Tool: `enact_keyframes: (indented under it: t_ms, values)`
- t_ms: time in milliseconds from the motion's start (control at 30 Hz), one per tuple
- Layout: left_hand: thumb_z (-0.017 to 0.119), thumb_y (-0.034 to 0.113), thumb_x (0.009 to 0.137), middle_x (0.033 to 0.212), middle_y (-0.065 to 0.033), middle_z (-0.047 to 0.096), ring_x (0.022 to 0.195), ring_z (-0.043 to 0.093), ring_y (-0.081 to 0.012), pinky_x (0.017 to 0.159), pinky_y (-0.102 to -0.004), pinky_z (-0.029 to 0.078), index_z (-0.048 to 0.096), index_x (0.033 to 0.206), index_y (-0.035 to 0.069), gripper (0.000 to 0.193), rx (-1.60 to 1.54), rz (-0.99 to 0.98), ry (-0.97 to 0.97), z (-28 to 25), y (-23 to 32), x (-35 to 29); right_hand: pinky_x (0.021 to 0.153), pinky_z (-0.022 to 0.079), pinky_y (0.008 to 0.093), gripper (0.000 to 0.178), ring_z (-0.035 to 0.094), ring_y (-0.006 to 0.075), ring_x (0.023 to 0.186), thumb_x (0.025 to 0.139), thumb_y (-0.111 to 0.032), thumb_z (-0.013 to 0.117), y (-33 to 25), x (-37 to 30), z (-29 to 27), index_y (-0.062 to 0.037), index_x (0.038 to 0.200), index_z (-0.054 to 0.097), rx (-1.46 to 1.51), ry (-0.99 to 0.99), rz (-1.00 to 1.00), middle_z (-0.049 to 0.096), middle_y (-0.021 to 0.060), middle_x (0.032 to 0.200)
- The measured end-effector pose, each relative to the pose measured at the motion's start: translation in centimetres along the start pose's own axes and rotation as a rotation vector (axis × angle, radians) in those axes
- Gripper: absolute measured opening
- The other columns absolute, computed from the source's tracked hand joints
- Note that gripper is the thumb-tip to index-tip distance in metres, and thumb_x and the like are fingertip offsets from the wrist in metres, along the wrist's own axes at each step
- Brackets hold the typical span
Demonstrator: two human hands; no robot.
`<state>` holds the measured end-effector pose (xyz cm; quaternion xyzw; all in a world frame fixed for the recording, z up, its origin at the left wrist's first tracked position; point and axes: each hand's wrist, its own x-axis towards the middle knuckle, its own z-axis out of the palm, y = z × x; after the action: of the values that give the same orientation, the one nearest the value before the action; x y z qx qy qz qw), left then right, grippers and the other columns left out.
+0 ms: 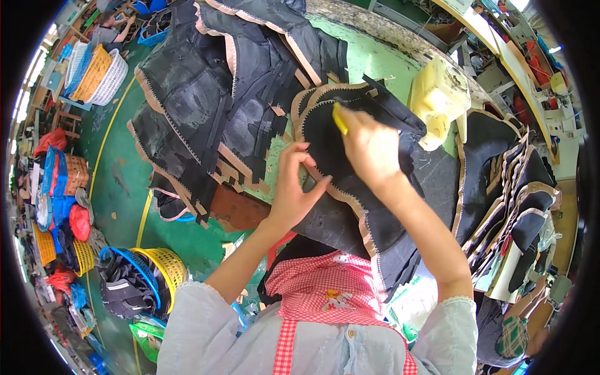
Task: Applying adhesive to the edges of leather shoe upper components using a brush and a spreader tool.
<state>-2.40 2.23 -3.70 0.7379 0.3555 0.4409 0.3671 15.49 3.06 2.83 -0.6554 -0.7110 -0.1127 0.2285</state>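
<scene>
My left hand (pixel 294 184) pinches the tan, zigzag-stitched edge of a black fabric piece (pixel 350 212) that drapes over my lap. My right hand (pixel 369 147) presses on the same piece higher up and grips a small yellow tool (pixel 339 119) between its fingers. The piece lies on top of a stack of similar black pieces with tan borders (pixel 319 100). I wear a red checked apron (pixel 319 287) over a pale shirt.
Black panels with tan trim (pixel 206 94) spread over the green table (pixel 369 56). Yellow foam blocks (pixel 437 100) sit at right. More black pieces (pixel 519 194) pile at far right. Yellow and blue baskets (pixel 153 269) stand on the floor at left.
</scene>
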Motion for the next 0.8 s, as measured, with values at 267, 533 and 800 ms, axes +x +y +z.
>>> enact_keyframes:
  t_ms: [267, 533, 800]
  values:
    - [0.065, 0.012, 0.087, 0.090, -0.0057, 0.059, 0.081, 0.048, -0.0169, 0.076, -0.0312, 0.043, 0.047, 0.123, 0.003, 0.042, 0.269, -0.241, -0.102, -2.8, -0.3, 0.1, 0.075, 0.055, 0.0377, 0.018, 0.068, 0.0309, 0.085, 0.082, -0.008, 0.064, 1.4, 2.8, -3.2, -0.0074, 0.099, 0.070, 0.267, -0.071, -0.082, 0.070, 0.0124, 0.094]
    - [0.059, -0.001, 0.087, 0.089, -0.0094, 0.063, 0.077, 0.063, -0.0172, 0.071, -0.0306, 0.048, 0.040, 0.128, 0.006, 0.046, -0.212, -0.454, -0.067, -2.9, -1.0, 0.6, 0.071, 0.055, 0.0373, 0.017, 0.067, 0.0299, 0.079, 0.084, -0.008, 0.061, 1.9, 0.9, -5.8, -0.0080, 0.099, 0.069, 0.335, -0.101, -0.179, 0.069, 0.0122, 0.092]
    - [0.053, -0.008, 0.088, 0.091, -0.0073, 0.054, 0.075, 0.063, -0.0126, 0.057, -0.0231, 0.052, 0.036, 0.133, 0.007, 0.050, -0.488, -0.517, -0.021, -2.9, -1.1, 0.2, 0.071, 0.054, 0.0406, 0.016, 0.066, 0.0335, 0.078, 0.086, -0.007, 0.059, 1.2, -1.1, -8.3, -0.0028, 0.097, 0.068, 0.561, -0.503, 0.052, 0.068, 0.0158, 0.086]
